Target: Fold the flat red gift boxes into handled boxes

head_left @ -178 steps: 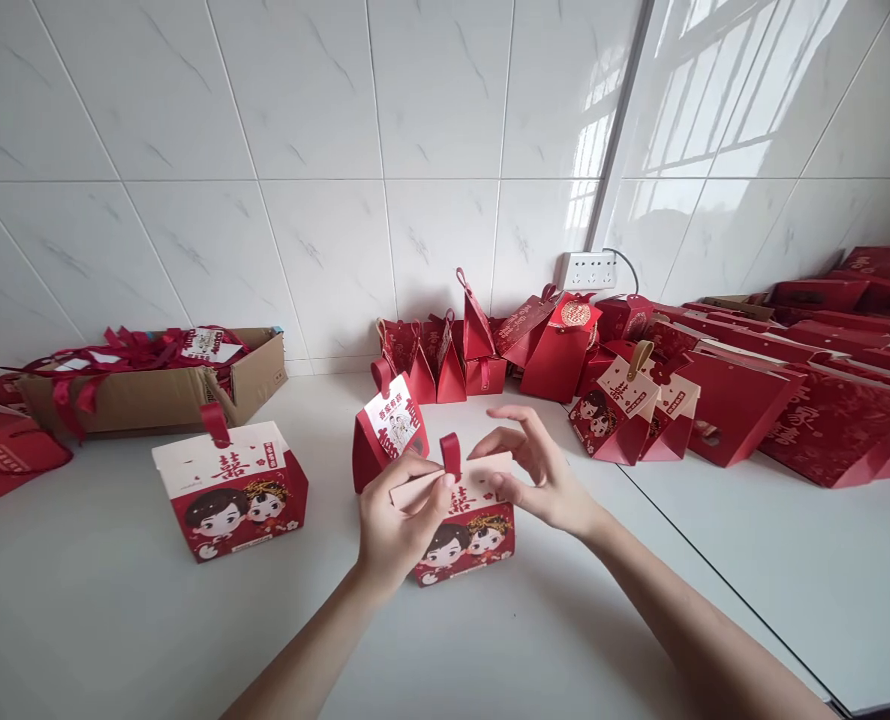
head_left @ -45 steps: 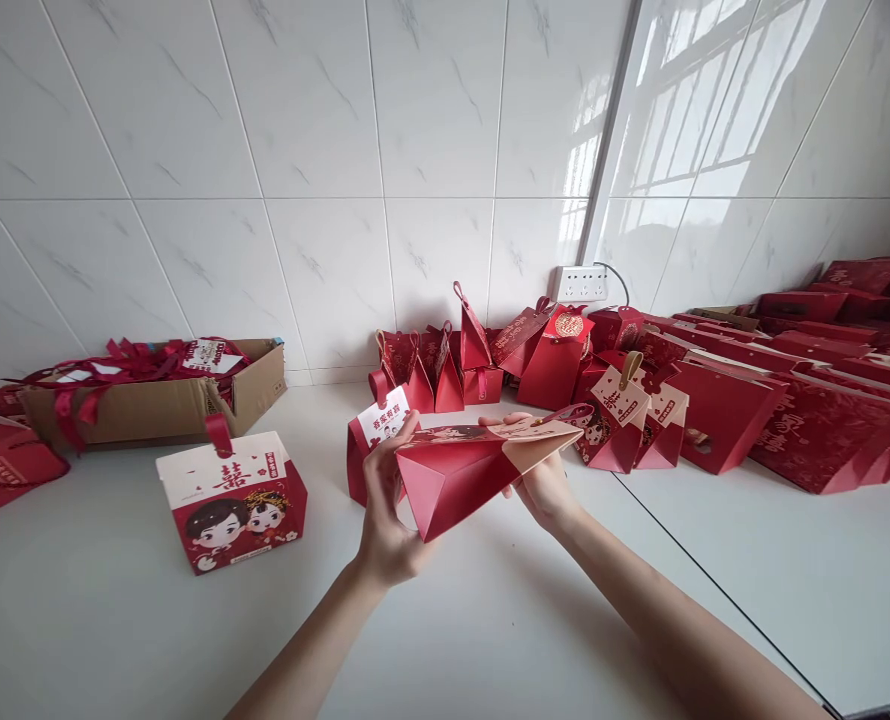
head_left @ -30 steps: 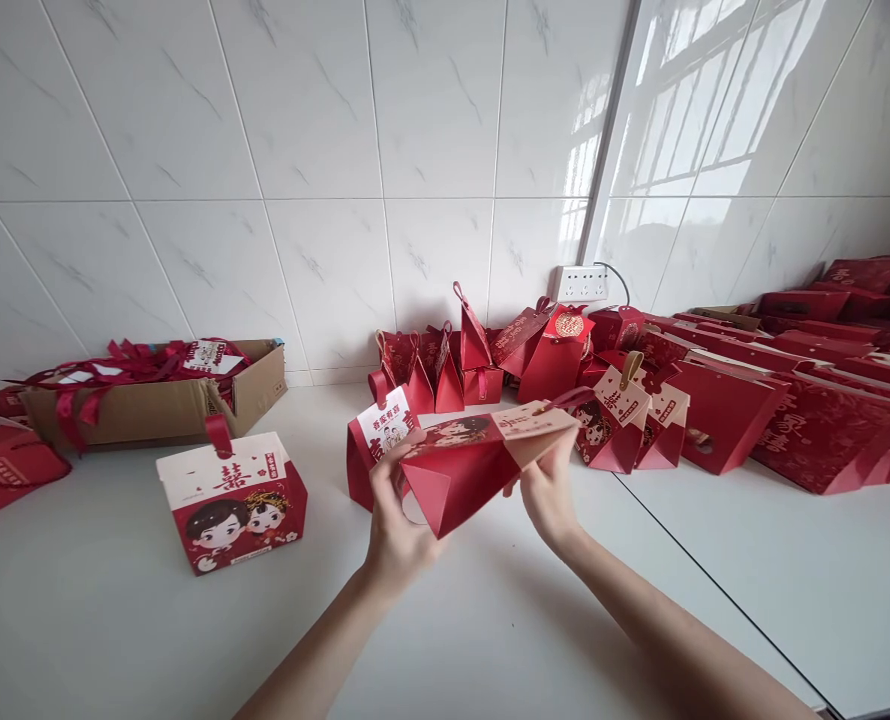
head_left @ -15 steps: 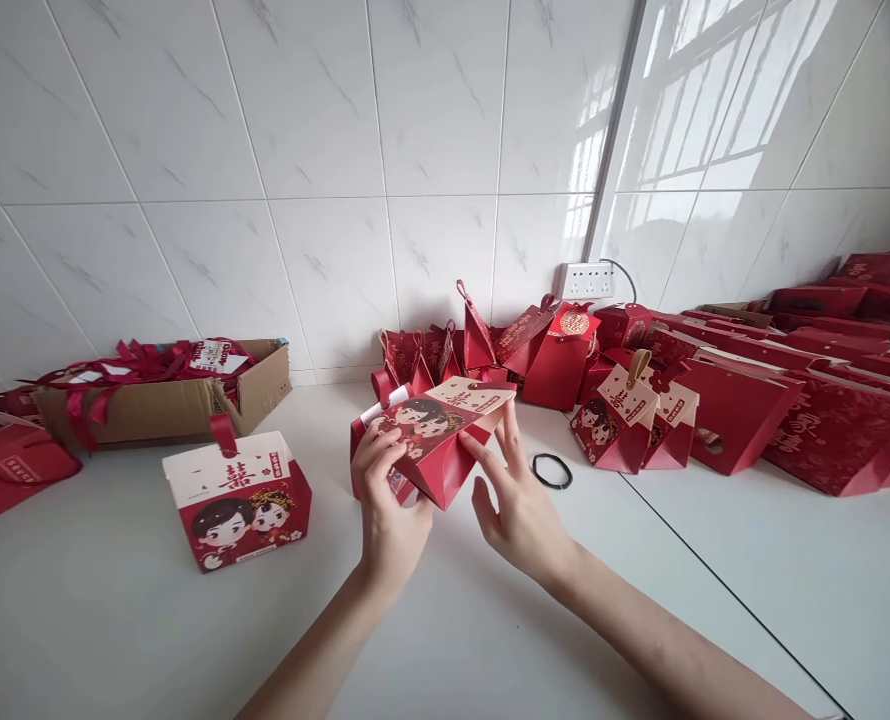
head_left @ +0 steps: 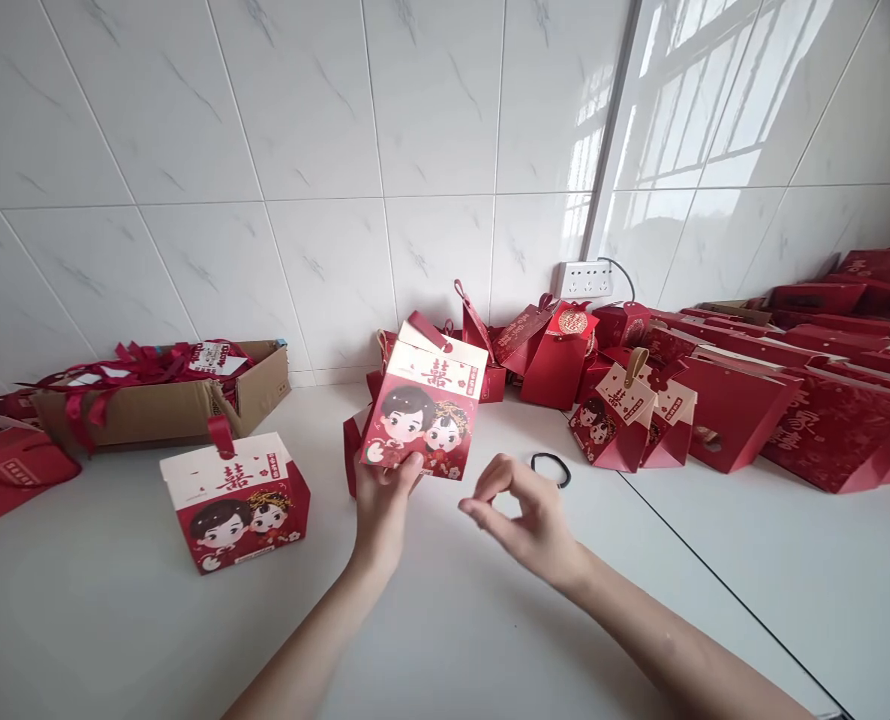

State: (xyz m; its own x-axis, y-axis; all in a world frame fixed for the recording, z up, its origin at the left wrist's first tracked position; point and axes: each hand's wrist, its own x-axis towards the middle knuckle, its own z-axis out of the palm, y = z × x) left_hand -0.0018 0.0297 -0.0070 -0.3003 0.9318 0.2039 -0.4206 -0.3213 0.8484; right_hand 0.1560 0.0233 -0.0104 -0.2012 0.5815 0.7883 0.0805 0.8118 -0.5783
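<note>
My left hand [head_left: 386,515] grips a red-and-cream gift box [head_left: 431,405] from below, thumb across its lower front. The box is raised and tilted, its printed cartoon couple turned toward me and a dark red ribbon loop [head_left: 428,330] on top. My right hand [head_left: 524,515] is apart from the box, lower and to the right. Its fingers are curled in toward the thumb, and nothing shows in them. A matching gift box [head_left: 244,510] stands upright on the table at the left. Another red box [head_left: 350,455] is mostly hidden behind the held one.
A cardboard box [head_left: 152,412] of red ribbons and tags sits at the back left, beside a red bag [head_left: 14,465]. A black band [head_left: 563,473] lies near my right hand. Small gift boxes [head_left: 616,415] and rows of red bags [head_left: 842,425] fill the right, below a power strip [head_left: 586,279].
The held box has turned upright, its printed front now facing me, and has risen slightly. My right hand has left the box's side and curled its fingers.
</note>
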